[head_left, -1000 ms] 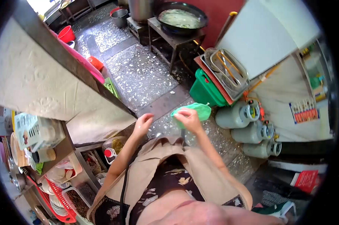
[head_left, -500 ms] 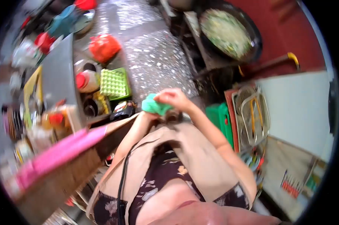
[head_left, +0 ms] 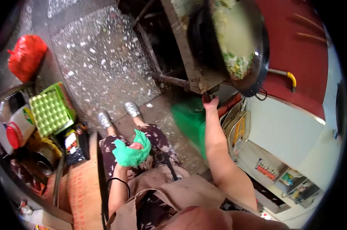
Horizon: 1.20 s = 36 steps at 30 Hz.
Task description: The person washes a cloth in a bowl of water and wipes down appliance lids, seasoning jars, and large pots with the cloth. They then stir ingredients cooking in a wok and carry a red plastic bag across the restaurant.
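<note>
A green cloth (head_left: 129, 155) is bunched around my left hand (head_left: 135, 146), which is closed on it in front of my knees; a little of the fingers shows through the folds. My right hand (head_left: 210, 102) reaches out to the lower corner of the dark stand (head_left: 198, 82), under the wok. Its fingers curl at a small dark part there that I cannot make out. On the stand sits a black wok (head_left: 261, 73) with pale food and green bits (head_left: 238, 65) in it, partly veiled by a blurred whitish patch.
A green bin (head_left: 188, 120) stands below the stand, beside my right forearm. To the left are a green egg tray (head_left: 50, 109), a red-capped jug (head_left: 18, 130), a cardboard sheet (head_left: 79, 191) and a red plastic bag (head_left: 27, 57). Metal racks (head_left: 236, 128) lean at the right.
My hands have parted: the right has gone from the green cloth to the stand's corner, while the left keeps the cloth. The view has shifted, with the wok now nearer.
</note>
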Each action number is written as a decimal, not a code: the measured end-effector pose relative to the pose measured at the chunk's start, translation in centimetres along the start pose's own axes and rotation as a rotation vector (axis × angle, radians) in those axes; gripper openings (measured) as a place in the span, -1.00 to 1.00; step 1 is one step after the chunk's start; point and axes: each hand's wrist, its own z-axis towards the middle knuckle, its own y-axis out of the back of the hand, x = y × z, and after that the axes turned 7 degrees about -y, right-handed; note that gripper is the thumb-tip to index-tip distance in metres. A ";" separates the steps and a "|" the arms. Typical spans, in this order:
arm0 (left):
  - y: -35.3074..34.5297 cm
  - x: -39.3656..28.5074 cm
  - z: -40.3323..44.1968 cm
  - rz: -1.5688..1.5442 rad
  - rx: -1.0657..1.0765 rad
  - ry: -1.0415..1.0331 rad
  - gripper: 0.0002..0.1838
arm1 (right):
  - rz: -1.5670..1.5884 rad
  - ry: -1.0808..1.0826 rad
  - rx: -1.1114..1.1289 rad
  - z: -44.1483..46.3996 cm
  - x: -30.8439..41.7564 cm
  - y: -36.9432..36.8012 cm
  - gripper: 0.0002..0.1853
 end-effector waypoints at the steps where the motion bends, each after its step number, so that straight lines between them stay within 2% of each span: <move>1: -1.5 -1.0 -0.5 0.458 0.055 -0.105 -0.84 | -0.028 0.077 0.017 0.1 0.3 -0.3 -0.53; 2: -0.7 -1.0 -0.2 0.432 0.071 -0.067 -0.82 | 0.001 0.072 0.086 0.4 0.6 -0.2 -0.56; 4: 0.5 -1.1 0.5 0.350 0.074 0.001 -0.81 | -0.135 0.142 0.094 2.1 1.0 1.3 -0.57; 5: 1.0 -0.8 0.8 0.288 0.081 -0.014 -0.80 | -0.232 0.188 0.127 3.0 1.3 1.9 -0.58; 7: 0.9 -1.2 1.0 0.351 0.111 -0.069 -0.79 | -0.280 0.183 0.189 3.2 0.8 1.7 -0.58; 8: 2.8 -0.5 1.2 0.378 0.109 -0.029 -0.77 | -0.294 0.203 0.301 2.7 0.4 1.6 -0.58; 9: 1.8 -1.5 0.9 0.299 0.085 0.039 -0.77 | -0.306 0.218 0.409 1.9 0.0 1.5 -0.58; 11: 1.5 -1.8 1.2 0.149 0.109 0.029 -0.77 | -0.289 0.242 0.328 1.7 -0.1 1.2 -0.57; 13: 1.9 -1.8 1.3 0.147 0.103 0.059 -0.78 | -0.296 0.268 0.261 1.8 0.1 1.4 -0.56; 15: 2.0 -1.7 1.5 0.096 0.111 0.038 -0.80 | -0.293 0.261 0.283 2.2 0.4 1.8 -0.57; 17: 2.3 -1.4 1.7 0.047 0.122 0.073 -0.80 | -0.260 0.213 0.292 2.3 0.7 2.0 -0.68; 21: 1.9 -1.1 1.7 0.037 0.061 0.059 -0.82 | -0.232 0.212 0.288 2.3 1.0 2.1 -0.68; 23: 2.0 -1.0 1.8 0.049 0.051 0.076 -0.82 | -0.295 0.266 0.281 1.9 0.6 1.7 -0.55; 28: 1.2 -1.3 1.9 -0.077 0.108 0.137 -0.81 | -0.336 0.265 0.292 0.3 -0.3 0.8 -0.54; 33: 1.7 -0.6 2.0 -0.027 0.124 0.082 -0.81 | -0.334 0.251 0.341 0.0 -0.4 0.3 -0.54; 36: 2.1 -0.5 1.8 0.013 0.125 0.081 -0.81 | -0.339 0.243 0.275 0.0 -0.3 0.5 -0.54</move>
